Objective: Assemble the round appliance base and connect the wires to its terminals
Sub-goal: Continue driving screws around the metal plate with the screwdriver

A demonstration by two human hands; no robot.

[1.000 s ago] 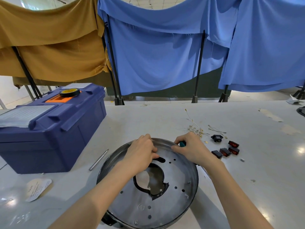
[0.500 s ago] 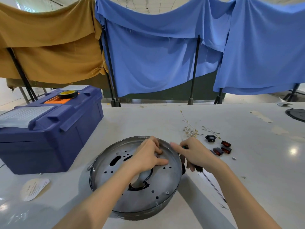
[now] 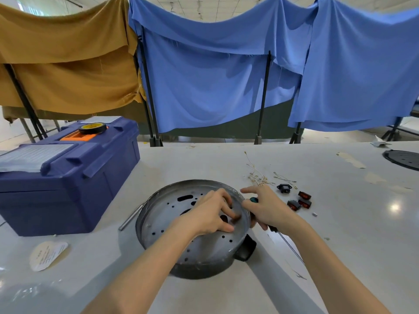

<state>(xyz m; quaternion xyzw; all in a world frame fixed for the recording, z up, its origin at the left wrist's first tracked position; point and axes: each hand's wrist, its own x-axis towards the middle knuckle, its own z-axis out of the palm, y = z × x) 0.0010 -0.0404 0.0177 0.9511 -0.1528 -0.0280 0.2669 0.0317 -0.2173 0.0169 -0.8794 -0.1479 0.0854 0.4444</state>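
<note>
The round metal appliance base [image 3: 167,214] lies underside up on the white table, its plate dotted with holes and a black handle [image 3: 246,248] at its near right. My left hand [image 3: 210,214] rests on the plate's right part, fingers curled onto it near the rim. My right hand [image 3: 265,207] sits just outside the right rim, wrapped around a screwdriver whose thin shaft [image 3: 289,244] points toward me. A bundle of pale wires [image 3: 257,176] lies behind my right hand.
A black socket [image 3: 284,188] and three small red-and-black switches [image 3: 300,200] lie right of the base. A blue toolbox [image 3: 65,173] with a tape roll [image 3: 92,128] stands left. A metal rod [image 3: 131,217], a paper label [image 3: 47,254], and a black disc [image 3: 403,159] are also on the table.
The base has turned and shifted, so the black handle now shows at the near right. My left hand slid toward the right rim; my right hand still holds the screwdriver beside it.
</note>
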